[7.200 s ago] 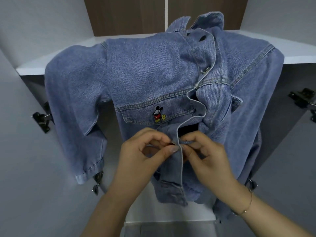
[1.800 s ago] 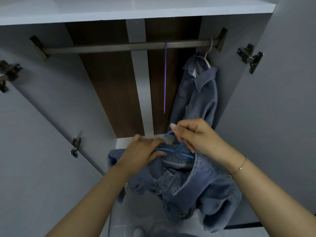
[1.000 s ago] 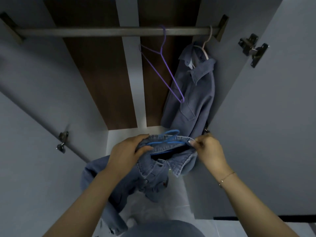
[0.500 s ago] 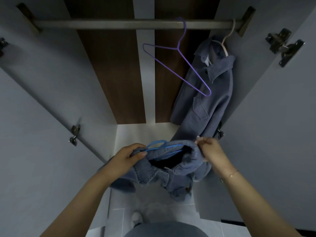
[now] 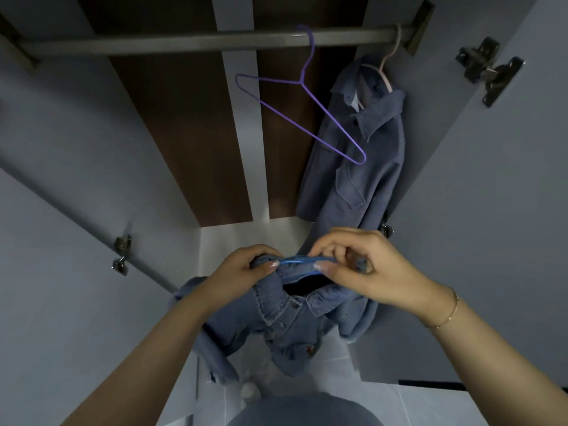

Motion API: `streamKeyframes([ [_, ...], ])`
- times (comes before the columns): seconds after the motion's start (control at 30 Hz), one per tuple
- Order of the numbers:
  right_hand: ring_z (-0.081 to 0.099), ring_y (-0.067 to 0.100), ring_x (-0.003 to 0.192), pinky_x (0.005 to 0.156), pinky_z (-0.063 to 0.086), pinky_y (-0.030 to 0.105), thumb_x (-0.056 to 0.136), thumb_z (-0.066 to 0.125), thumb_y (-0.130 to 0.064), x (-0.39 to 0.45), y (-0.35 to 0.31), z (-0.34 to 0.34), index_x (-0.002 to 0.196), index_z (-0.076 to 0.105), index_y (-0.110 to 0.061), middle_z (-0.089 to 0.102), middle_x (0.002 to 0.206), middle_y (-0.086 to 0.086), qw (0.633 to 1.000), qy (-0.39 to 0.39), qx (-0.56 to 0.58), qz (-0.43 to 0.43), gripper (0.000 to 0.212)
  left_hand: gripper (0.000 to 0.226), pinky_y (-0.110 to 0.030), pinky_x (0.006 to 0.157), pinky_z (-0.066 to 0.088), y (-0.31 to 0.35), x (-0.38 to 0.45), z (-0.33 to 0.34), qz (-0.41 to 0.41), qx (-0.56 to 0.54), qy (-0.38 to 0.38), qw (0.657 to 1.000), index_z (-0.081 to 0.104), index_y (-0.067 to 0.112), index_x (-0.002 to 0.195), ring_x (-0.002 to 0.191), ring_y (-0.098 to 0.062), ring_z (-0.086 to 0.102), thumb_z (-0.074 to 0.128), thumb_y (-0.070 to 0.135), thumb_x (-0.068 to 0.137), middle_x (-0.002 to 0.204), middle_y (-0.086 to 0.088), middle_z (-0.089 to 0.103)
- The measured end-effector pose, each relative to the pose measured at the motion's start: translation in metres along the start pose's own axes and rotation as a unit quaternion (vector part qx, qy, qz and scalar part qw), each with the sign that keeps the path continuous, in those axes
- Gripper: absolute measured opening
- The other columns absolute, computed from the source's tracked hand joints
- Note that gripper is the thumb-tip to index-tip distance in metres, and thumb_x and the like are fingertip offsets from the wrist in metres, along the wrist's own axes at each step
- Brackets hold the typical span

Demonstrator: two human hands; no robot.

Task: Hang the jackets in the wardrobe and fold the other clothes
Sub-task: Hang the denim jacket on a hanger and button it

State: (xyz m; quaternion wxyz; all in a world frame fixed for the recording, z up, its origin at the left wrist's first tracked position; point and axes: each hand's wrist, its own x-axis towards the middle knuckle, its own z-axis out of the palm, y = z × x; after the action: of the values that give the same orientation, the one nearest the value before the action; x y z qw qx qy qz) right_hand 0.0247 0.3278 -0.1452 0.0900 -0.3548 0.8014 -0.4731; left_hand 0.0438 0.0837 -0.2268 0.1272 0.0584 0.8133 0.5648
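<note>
Both hands were curled tight on the denim jacket (image 5: pixel 285 321): left hand (image 5: pixel 246 269) gripped its collar, right hand (image 5: pixel 368 269) pinched the blue hanger (image 5: pixel 299 260) inside. 1 purple hanger (image 5: pixel 307 103) hung bare on the rail (image 5: pixel 184 44).

Blue denim jacket (image 5: pixel 285 321) hung crumpled from blue hanger (image 5: pixel 299 260) in my grip; grey-blue jacket (image 5: pixel 356 167) hung on wardrobe rail (image 5: pixel 190 44).

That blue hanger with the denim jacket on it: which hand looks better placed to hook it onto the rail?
Probably the right hand. It pinches the blue hanger near its middle, below the rail. The left hand grips the denim jacket at the collar, supporting it.
</note>
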Motion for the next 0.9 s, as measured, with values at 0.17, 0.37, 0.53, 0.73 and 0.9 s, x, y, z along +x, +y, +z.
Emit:
streamKeyframes([
  [0.17,0.055,0.008,0.07,0.071,0.048,0.031,0.098,0.054,-0.021,-0.003,0.012,0.012,0.076,0.066,-0.01,0.056,0.075,-0.004,0.993,-0.021,-0.115,0.029,0.027,0.018,-0.01,0.089,0.044,-0.017,-0.001,0.006,-0.102,-0.037,-0.037,0.993,0.064,0.025,0.115,0.11,-0.009,0.06,0.053,0.023,0.1,0.12,0.003,0.065],
  [0.37,0.054,0.008,0.073,0.073,0.046,0.029,0.098,0.053,-0.024,-0.003,0.01,0.016,0.074,0.063,-0.01,0.054,0.074,-0.007,0.991,0.002,-0.133,0.022,0.03,0.049,-0.021,0.081,0.048,-0.01,0.021,0.023,-0.295,-0.133,-0.203,0.924,0.066,0.012,0.115,0.097,-0.015,0.064,0.05,0.053,0.094,0.118,-0.009,0.068],
  [0.53,0.051,0.007,0.072,0.072,0.044,0.028,0.098,0.054,-0.02,-0.009,0.015,0.015,0.072,0.062,-0.009,0.05,0.071,-0.011,0.988,0.021,-0.147,0.031,0.03,0.035,-0.026,0.075,0.052,-0.018,0.036,0.032,-0.335,-0.328,-0.006,0.883,0.076,0.006,0.083,0.078,-0.018,0.07,0.055,0.03,0.098,0.094,-0.013,0.074],
  [0.73,0.051,0.003,0.066,0.07,0.041,0.021,0.098,0.056,-0.019,0.001,0.016,0.018,0.071,0.062,-0.01,0.049,0.072,-0.011,0.987,0.055,-0.128,0.084,0.029,0.015,-0.016,0.068,0.043,-0.007,0.021,0.02,-0.127,0.089,0.004,0.988,0.056,0.018,0.092,0.076,-0.008,0.055,0.061,0.032,0.095,0.082,0.009,0.059],
  [0.9,0.054,0.007,0.063,0.069,0.041,0.022,0.096,0.059,-0.023,0.02,0.008,0.017,0.068,0.063,-0.012,0.056,0.071,-0.006,0.98,0.121,-0.103,0.12,0.03,0.042,-0.025,0.083,0.047,-0.01,-0.016,0.051,-0.014,0.198,0.003,0.98,0.045,0.028,0.136,0.104,-0.011,0.061,0.053,0.041,0.097,0.119,0.008,0.063],
])
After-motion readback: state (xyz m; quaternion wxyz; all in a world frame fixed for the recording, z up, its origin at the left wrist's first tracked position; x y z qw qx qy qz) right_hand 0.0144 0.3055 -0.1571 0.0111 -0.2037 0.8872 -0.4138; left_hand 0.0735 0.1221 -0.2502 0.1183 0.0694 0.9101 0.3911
